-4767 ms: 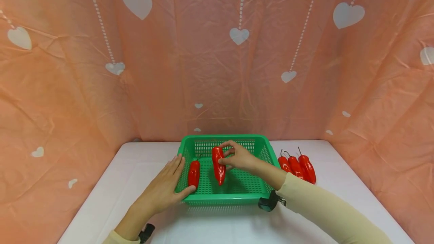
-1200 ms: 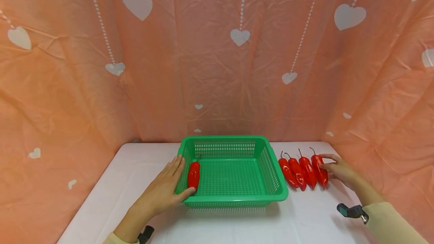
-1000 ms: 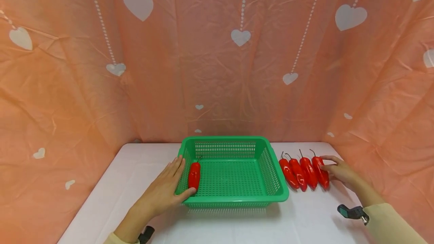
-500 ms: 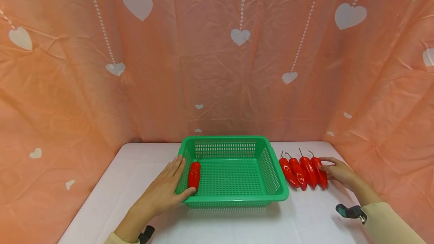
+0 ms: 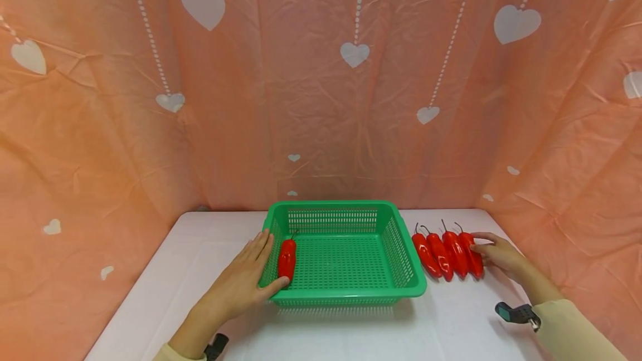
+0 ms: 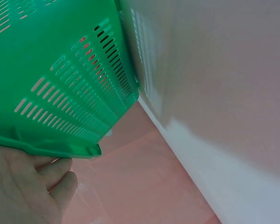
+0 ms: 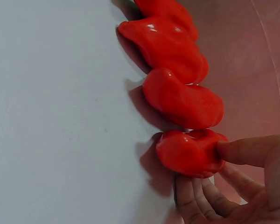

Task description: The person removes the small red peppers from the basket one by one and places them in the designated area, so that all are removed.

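A green plastic basket (image 5: 349,293) stands mid-table, with one red chili pepper (image 5: 287,261) lying along its inner left side. My left hand (image 5: 243,274) rests on the basket's left rim, fingers straight, thumb over the near left corner. In the left wrist view, the left hand (image 6: 30,184) lies against the rim. To the basket's right, several glossy red peppers (image 5: 453,252) lie side by side, stems pointing away. With thumb and fingers, my right hand (image 5: 504,255) pinches the rightmost pepper (image 7: 189,154), which lies on the table. Part of that pepper is hidden by the fingers.
A white-covered table (image 5: 210,249) carries everything. An orange-pink curtain (image 5: 321,99) with white hearts closes in the back and both sides. The basket's right wall stands close to the leftmost pepper of the row.
Earlier, my right hand held a pepper over the basket; now it is at the row's right end. Over the last second, the rightmost pepper shifted slightly left. My left hand stayed put.
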Motion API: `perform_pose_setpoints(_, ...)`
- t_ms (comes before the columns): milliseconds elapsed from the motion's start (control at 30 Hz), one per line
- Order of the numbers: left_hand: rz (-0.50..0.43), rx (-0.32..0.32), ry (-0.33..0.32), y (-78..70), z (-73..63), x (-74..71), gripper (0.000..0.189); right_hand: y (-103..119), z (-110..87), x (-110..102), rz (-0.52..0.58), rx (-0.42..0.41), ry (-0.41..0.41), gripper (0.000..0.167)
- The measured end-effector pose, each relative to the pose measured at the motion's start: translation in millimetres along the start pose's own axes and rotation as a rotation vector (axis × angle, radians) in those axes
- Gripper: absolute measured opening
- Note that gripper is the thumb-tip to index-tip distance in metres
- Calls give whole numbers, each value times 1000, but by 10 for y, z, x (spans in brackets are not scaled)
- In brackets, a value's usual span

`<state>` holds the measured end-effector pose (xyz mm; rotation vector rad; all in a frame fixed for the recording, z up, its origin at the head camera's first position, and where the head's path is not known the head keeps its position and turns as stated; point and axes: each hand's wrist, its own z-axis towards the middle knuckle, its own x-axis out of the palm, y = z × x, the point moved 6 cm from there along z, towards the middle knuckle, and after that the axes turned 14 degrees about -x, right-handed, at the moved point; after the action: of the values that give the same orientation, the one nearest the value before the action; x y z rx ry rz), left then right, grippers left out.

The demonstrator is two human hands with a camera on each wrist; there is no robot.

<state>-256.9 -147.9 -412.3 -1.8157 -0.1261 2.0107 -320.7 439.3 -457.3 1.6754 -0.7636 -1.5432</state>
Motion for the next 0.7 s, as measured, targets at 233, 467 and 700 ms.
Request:
perform_pose_setpoints(233, 4, 4, 0, -1, 7, -1, 102, -20, -17, -22, 13, -30, -6, 65)
perform_pose_setpoints(467, 5, 6, -9, 1, 7, 1, 103, -2, -30, -38, 33, -40, -9, 66)
perform_pose_setpoints(700, 2, 8, -11, 7, 8, 17, 102, -1, -42, -86, 35, -68, -10, 63)
